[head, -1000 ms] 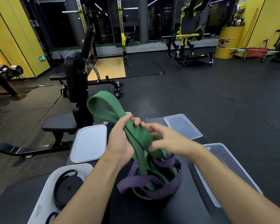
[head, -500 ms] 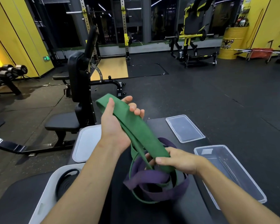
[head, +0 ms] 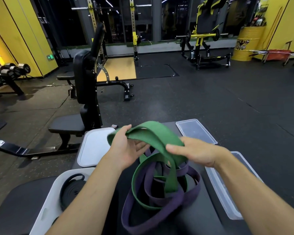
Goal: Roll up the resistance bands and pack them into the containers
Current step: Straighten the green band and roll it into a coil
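Bands, three: green band (head: 157, 138), purple band (head: 159, 217), black band (head: 71, 189). Bins, two: white bin (head: 46, 209), clear bin (head: 222, 197). Lids, two: white lid (head: 92, 150), clear lid (head: 195, 130).

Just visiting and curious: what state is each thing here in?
Green rubber resistance band: unrolled, held up by left hand and right hand.
Purple rubber resistance band: loose, tangled with it on the black padded bench.
Black band: coiled inside open white plastic tub.
White flat lid: off, lying flat.
Clear plastic tub: open.
Clear flat lid: off, lying apart.
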